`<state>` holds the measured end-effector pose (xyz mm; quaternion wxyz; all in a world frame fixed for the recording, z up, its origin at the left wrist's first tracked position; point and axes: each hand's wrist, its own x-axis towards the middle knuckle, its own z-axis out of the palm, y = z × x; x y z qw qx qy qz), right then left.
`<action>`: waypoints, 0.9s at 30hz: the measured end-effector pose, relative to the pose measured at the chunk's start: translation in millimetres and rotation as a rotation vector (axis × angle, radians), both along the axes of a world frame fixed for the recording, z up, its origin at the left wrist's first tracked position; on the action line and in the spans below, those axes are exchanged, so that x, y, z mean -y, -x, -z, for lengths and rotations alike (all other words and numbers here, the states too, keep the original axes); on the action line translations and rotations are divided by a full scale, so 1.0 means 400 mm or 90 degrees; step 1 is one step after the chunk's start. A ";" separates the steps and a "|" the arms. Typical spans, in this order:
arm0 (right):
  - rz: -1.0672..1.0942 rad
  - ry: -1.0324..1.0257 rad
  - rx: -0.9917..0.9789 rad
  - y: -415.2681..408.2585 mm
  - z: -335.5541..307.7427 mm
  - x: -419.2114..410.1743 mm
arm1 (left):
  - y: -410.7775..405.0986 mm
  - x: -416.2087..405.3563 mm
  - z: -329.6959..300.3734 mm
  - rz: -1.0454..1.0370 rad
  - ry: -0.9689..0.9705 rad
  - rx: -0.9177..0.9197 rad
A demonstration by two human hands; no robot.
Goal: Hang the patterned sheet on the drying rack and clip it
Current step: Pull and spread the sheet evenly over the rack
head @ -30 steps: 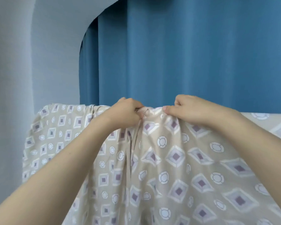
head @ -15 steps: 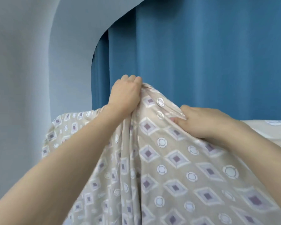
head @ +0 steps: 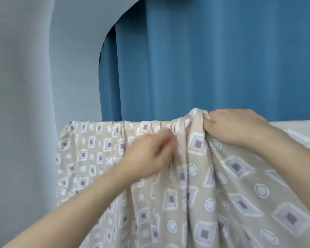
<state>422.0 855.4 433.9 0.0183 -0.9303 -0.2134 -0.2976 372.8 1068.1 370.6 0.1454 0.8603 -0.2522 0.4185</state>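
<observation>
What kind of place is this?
Probably a room in a home: long blue pleated curtain, plain grey wall with a curved arch edge, and a beige diamond-and-circle patterned sheet draped over something hidden.

Soft, even indoor light fills the scene, bright enough for clear colour and free of glare. Shadows are faint, gathering only in the folds of the sheet and curtain. The left hand is smeared by motion blur. Wide-angle distortion bends the wall edge.
</observation>
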 end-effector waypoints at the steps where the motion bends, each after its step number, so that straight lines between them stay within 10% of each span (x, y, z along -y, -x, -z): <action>1: -0.010 0.003 0.006 0.001 0.003 -0.008 | -0.007 -0.012 -0.044 0.010 0.107 0.044; 4: -0.035 -0.005 0.004 0.021 0.005 -0.024 | -0.048 -0.061 -0.177 -0.052 0.239 -0.082; 9: -0.023 -0.009 -0.017 0.054 0.007 -0.008 | -0.091 -0.067 -0.211 -0.031 0.060 -0.553; 18: 0.028 -0.022 0.006 0.056 0.013 -0.001 | -0.126 -0.032 -0.171 0.060 0.159 -0.341; 27: -0.015 -0.039 0.033 0.068 0.020 -0.042 | -0.176 -0.186 -0.321 -0.636 0.035 0.081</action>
